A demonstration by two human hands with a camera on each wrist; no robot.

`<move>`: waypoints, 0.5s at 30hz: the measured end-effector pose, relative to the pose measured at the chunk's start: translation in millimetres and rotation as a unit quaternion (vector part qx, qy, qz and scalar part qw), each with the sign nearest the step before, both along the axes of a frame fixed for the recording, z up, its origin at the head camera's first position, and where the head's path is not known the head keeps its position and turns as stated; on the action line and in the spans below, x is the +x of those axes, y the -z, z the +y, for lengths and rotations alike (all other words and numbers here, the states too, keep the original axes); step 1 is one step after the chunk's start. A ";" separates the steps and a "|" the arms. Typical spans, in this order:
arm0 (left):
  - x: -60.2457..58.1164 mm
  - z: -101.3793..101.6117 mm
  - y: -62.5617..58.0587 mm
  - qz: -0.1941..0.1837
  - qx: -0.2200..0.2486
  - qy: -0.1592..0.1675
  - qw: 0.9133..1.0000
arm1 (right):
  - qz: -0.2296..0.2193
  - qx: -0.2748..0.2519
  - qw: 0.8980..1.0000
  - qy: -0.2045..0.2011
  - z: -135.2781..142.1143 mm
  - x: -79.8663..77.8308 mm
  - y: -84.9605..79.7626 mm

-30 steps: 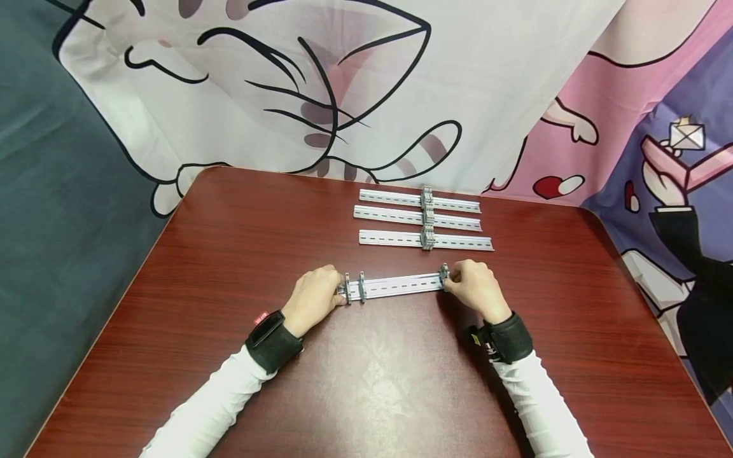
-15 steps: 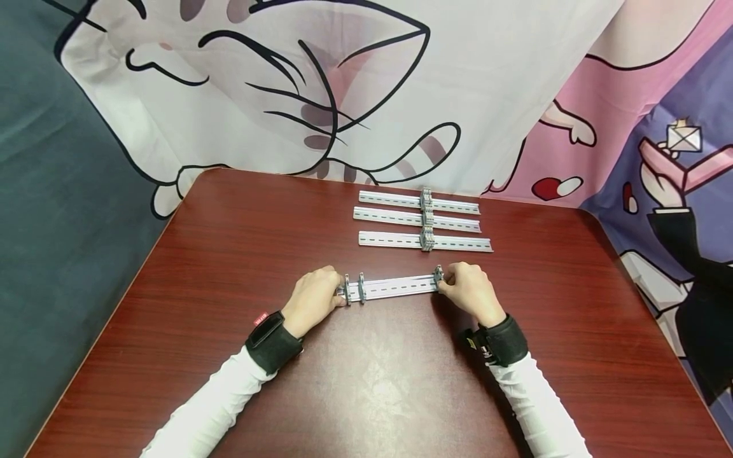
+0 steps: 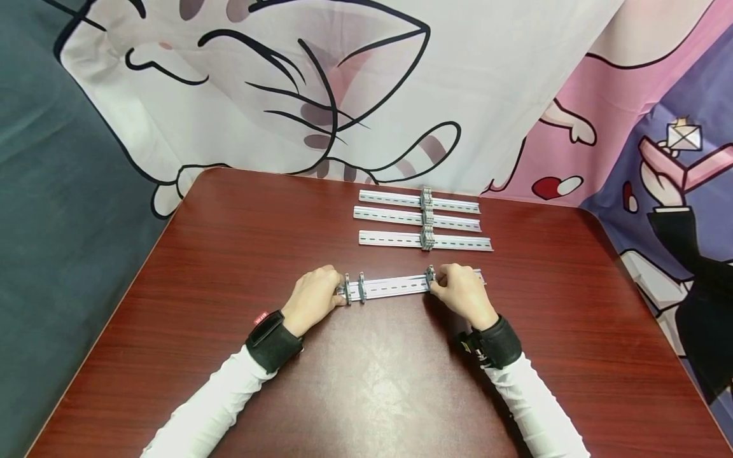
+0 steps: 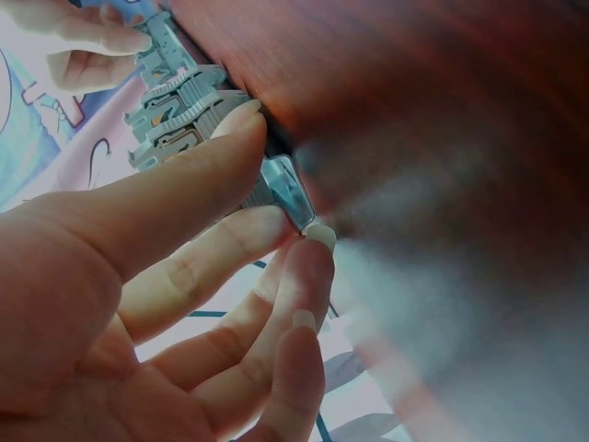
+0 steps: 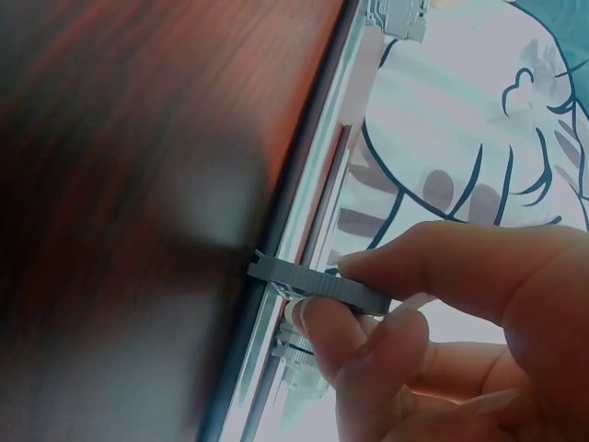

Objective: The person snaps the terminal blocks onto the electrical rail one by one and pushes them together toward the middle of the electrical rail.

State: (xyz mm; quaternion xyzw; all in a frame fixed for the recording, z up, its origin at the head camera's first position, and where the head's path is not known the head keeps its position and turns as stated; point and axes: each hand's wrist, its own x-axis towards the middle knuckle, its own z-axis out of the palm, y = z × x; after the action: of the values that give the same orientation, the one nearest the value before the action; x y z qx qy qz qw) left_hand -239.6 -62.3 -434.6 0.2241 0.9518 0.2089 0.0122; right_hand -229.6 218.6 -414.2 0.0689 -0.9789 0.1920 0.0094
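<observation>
A slotted silver DIN rail [image 3: 396, 287] lies slightly slanted across the middle of the table in the head view. My left hand [image 3: 314, 298] grips its left end, with the thumb against a grey terminal block [image 3: 347, 289] and fingertips at the rail's end in the left wrist view. A second terminal block [image 3: 362, 287] sits just right of it. Toward the right, my right hand [image 3: 465, 294] pinches another grey terminal block [image 5: 317, 284] between thumb and fingers; it stands across the rail. The rail's right end shows beyond that hand.
Behind the hands, three more DIN rails lie roughly parallel: a far one [image 3: 389, 198], a middle one [image 3: 386, 215] and a near one [image 3: 389, 238]. Grey terminal blocks [image 3: 427, 219] sit in a row across their middles. A printed cloth [image 3: 487, 83] hangs behind the reddish-brown table [image 3: 240, 222].
My right hand has slid the pinched terminal block leftward along the rail, and the rail's right end has come into sight behind it. The left hand has stayed in place.
</observation>
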 end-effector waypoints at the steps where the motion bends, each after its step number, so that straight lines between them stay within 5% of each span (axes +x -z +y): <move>1: -0.2 0.0 0.1 0.000 0.001 0.000 1.000 | 0.003 -0.004 1.000 -0.002 -0.9 0.2 0.2; 15: 0.1 -0.3 -0.8 -0.006 0.002 -0.003 1.000 | 0.025 -0.004 1.000 -0.011 -12.6 2.9 6.4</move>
State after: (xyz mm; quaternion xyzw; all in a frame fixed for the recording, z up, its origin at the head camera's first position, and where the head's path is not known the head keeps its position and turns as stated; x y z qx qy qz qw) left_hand -239.5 -62.6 -433.9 0.2201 0.9520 0.2121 0.0173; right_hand -226.7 206.0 -420.6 0.0843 -0.9768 0.1945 0.0320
